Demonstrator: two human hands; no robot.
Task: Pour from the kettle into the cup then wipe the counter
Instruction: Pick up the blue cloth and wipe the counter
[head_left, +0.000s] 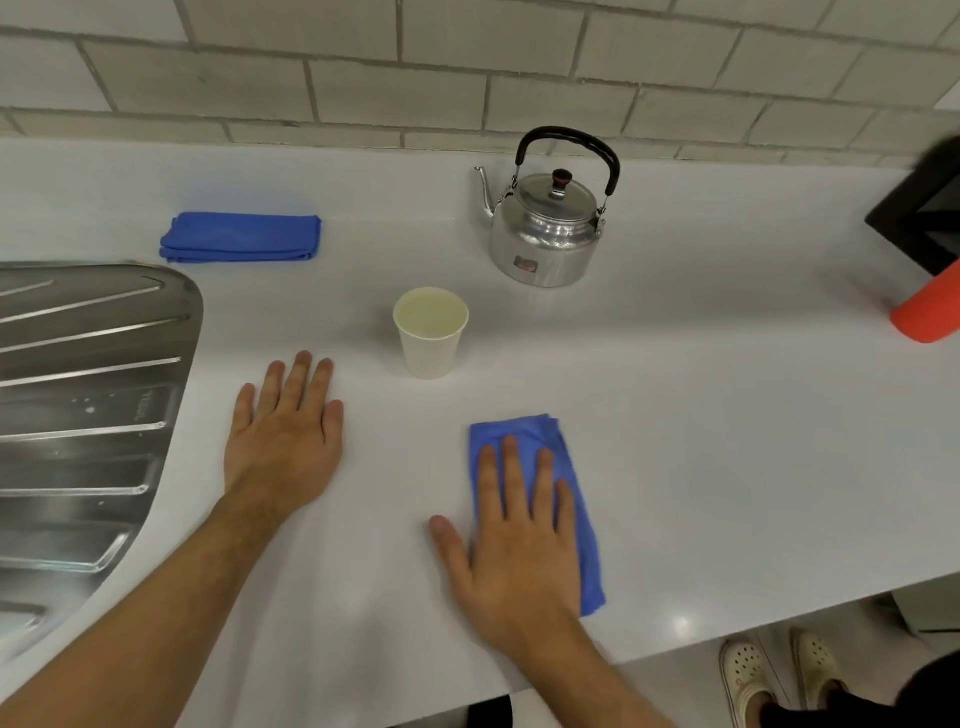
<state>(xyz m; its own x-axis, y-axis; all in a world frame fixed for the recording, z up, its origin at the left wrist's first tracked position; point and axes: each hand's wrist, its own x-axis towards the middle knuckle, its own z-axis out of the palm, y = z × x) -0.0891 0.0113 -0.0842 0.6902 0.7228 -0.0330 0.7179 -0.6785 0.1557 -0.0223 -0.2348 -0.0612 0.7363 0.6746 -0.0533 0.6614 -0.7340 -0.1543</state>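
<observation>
My right hand (519, 525) is flat, fingers spread, pressing down on the blue cloth (569, 499) near the front edge of the counter (701, 405); nothing is pinched, just the palm on top. My left hand (285, 441) is open and flat on bare counter, just right of the sink drainboard (88, 395), holding nothing. The hands are well apart. The paper cup (431, 332) stands upright between them and further back; it looks filled with a pale liquid, though I can't be sure of the level from this angle. The kettle (548, 228) sits upright behind and right of the cup, lid on, spout pointing left, handle up. So I judge the pour done and the wipe in hand. Handling: the cloth is soft and limp, folded into a pad, and will bunch if pushed from one edge, so keep the flat palm centred and drag it; the smooth counter should let it slide easily. The cup is light, thin-walled and tippy if full, so I'd route strokes clear of it, or move it with a gentle mid-wall grip, no squeeze. The kettle is rigid metal, weight unknown; take it by the black top handle only. A second folded blue cloth (241, 236) lies spare at the back left, untouched.
</observation>
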